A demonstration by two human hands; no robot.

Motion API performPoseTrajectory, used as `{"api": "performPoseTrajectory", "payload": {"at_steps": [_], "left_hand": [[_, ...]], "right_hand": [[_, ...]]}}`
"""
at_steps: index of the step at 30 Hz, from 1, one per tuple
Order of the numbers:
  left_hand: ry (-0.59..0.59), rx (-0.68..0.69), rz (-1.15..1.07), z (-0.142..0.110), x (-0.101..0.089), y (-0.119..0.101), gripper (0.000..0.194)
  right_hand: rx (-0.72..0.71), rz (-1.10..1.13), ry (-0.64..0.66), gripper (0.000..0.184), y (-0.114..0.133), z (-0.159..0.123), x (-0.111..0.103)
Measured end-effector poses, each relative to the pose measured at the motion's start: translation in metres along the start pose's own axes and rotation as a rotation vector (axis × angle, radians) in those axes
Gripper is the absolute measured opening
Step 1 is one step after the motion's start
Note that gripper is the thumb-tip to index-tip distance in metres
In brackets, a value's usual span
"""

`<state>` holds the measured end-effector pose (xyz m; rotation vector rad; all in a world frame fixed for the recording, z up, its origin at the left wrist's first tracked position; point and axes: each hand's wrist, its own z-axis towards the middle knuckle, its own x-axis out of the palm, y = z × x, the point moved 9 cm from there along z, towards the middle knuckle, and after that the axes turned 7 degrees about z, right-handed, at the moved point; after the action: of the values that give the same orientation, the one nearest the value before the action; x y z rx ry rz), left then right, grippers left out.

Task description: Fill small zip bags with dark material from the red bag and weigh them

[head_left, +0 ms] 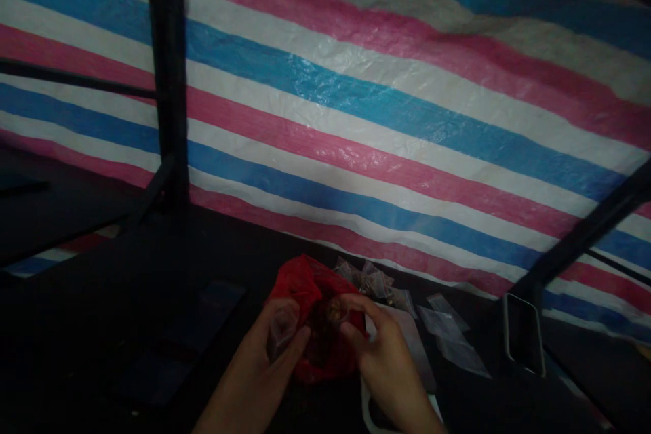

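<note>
— What have you got in your hands?

— My left hand [264, 359] pinches a small clear plastic pouch [281, 329], thumb over it, fingers closed on its edge. My right hand [386, 359] is curled, its fingertips [350, 302] nipping something small and brownish [336, 310] at the mouth of a red plastic bag [310, 312]. I cannot tell what the small thing is; the light is too dim.

— And the red bag, where does it sit?

— Between my two hands, crumpled, on the dark table [127, 298], touching both hands.

— What lies past it?

— Just beyond my right hand, a flat pale sheet or tray [414, 346], partly hidden by my wrist. Further right, a few empty clear pouches [450, 332] lie scattered flat. Behind the red bag sits a small heap of filled pouches [373, 279], near the table's far edge.

— Anything further?

— At the right, a phone-like slab [523, 333] leans by a dark slanting bar [584, 234]. At the left a dark upright post [170, 81] rises. Behind everything hangs a tarp [381, 102] striped pink, blue and white.
</note>
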<state>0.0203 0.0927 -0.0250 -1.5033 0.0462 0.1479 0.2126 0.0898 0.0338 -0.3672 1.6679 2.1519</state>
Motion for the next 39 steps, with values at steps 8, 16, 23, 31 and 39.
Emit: {"api": "performPoseTrajectory", "payload": {"at_steps": [8, 16, 23, 31, 39], "left_hand": [[0.003, 0.032, 0.003, 0.0, 0.01, -0.007, 0.031], [-0.06, 0.034, 0.135, -0.002, 0.008, 0.002, 0.029], [-0.067, 0.043, 0.101, -0.003, 0.01, -0.004, 0.033], [-0.221, -0.013, 0.137, 0.0, -0.012, 0.002, 0.02], [-0.356, -0.062, 0.024, 0.001, -0.03, 0.007, 0.029]], "right_hand": [[-0.159, -0.005, 0.143, 0.043, 0.062, -0.006, 0.012], [-0.281, -0.458, 0.383, 0.068, 0.089, -0.016, 0.048], [-0.389, -0.456, 0.347, 0.07, 0.095, -0.014, 0.044], [-0.15, -0.703, 0.222, 0.05, 0.054, 0.007, 0.037], [-0.149, -0.851, 0.395, 0.042, 0.034, 0.026, 0.074]]}}
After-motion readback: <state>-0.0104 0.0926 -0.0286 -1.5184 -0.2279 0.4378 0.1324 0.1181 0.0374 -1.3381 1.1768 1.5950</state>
